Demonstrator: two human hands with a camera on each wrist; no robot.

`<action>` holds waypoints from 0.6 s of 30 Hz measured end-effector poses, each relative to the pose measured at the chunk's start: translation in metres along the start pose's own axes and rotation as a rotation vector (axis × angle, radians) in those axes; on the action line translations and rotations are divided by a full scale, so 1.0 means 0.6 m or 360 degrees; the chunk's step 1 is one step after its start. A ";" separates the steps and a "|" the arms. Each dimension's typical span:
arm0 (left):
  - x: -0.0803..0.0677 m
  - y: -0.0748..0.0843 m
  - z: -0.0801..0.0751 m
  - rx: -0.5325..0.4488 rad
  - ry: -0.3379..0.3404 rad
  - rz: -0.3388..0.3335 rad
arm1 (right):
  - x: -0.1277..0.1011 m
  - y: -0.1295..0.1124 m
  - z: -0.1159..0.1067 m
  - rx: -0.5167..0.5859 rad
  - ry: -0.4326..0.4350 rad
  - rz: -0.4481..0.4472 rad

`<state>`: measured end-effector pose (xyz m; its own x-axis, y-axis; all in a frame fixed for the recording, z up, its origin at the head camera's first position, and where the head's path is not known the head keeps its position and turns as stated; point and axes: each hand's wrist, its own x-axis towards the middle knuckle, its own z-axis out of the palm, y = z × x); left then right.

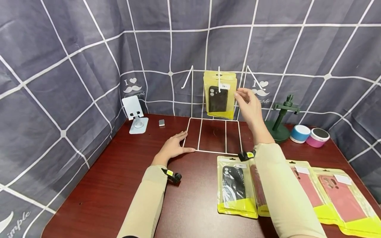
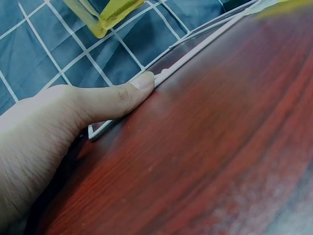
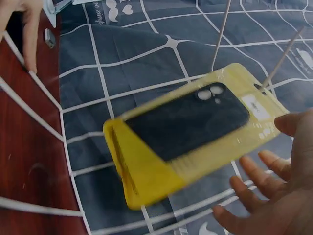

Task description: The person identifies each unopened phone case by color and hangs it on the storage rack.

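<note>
A yellow packet holding a black phone case (image 1: 219, 99) hangs on the middle hook of a white wire rack (image 1: 212, 152). It shows tilted and blurred in the right wrist view (image 3: 186, 127). My right hand (image 1: 240, 95) is raised at the packet's right edge, its fingers (image 3: 257, 169) spread and apart from the plastic. Flat on the red-brown table, my left hand (image 1: 175, 145) presses its thumb (image 2: 132, 90) against the rack's base wire (image 2: 205, 46) at the near left corner.
More yellow packets lie at the front right: one with a black case (image 1: 235, 188) and pink-case ones (image 1: 342, 198). A white phone stand (image 1: 135, 114) and small silver object (image 1: 161, 122) sit back left; a green stand (image 1: 281, 119), blue speaker (image 1: 300, 133) and pink speaker (image 1: 319, 137) back right.
</note>
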<state>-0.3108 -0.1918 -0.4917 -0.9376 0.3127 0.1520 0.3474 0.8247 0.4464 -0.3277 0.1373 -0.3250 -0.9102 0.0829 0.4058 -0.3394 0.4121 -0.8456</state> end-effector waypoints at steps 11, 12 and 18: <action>0.003 -0.004 -0.001 0.0009 -0.0004 -0.0001 | -0.104 0.048 -0.070 -0.0181 -0.0463 -0.0142; 0.003 -0.003 -0.001 0.0011 -0.0007 -0.0003 | -0.113 0.053 -0.074 -0.0180 -0.0486 -0.0192; 0.001 0.000 0.001 -0.0002 -0.0010 0.0002 | -0.179 0.094 -0.089 -0.0235 -0.0603 -0.0307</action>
<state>-0.3113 -0.1914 -0.4920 -0.9370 0.3169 0.1470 0.3487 0.8236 0.4473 -0.2364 0.1999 -0.3976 -0.8657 -0.3349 0.3721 -0.4989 0.5148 -0.6972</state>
